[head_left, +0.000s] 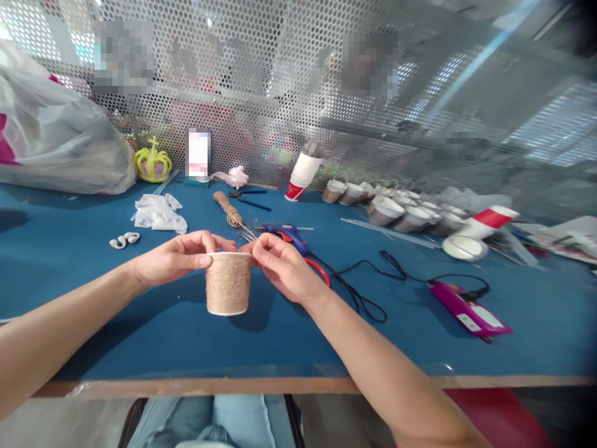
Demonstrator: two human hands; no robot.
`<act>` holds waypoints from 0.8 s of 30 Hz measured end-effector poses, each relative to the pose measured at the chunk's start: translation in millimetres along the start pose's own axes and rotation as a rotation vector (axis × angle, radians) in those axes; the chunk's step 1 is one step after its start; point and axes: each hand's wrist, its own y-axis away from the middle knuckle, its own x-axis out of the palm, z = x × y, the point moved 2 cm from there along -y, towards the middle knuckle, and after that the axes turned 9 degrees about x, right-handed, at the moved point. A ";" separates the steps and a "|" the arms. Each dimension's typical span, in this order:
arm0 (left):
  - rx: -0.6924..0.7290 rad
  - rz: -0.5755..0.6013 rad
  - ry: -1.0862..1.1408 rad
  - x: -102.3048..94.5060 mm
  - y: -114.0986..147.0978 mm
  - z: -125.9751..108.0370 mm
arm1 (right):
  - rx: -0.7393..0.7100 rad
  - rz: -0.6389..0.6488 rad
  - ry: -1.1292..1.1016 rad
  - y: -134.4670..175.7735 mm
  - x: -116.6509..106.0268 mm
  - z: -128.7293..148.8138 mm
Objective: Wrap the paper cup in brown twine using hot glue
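A paper cup wrapped in tan twine (228, 284) is held up above the table, with its white rim at the top. My left hand (184, 254) grips it by the rim on the left side, thumb outside and fingers behind. At the right edge of the rim my right hand (284, 264) is closed in a pinch on the twine strand (249, 231). That strand runs back to a twine bundle (227, 209) lying behind the cup. Just behind my right hand lies a blue glue gun (285, 233), partly hidden.
A black cord (368, 305) leads right to a purple power strip (471, 311). Pliers (252, 199), a stack of paper cups (303, 173) and several wrapped cups (405, 211) stand farther back. A plastic bag (60, 134) and yellow crown (153, 163) are at left.
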 end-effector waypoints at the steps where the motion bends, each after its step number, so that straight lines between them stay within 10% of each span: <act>1: -0.011 -0.009 -0.024 -2.3 -0.4 1.2 | -0.004 -0.007 0.036 -0.2 -0.9 0.1; 24: 0.200 -0.013 -0.869 14.9 -1.1 5.0 | -0.211 -0.166 0.726 2.1 14.8 9.2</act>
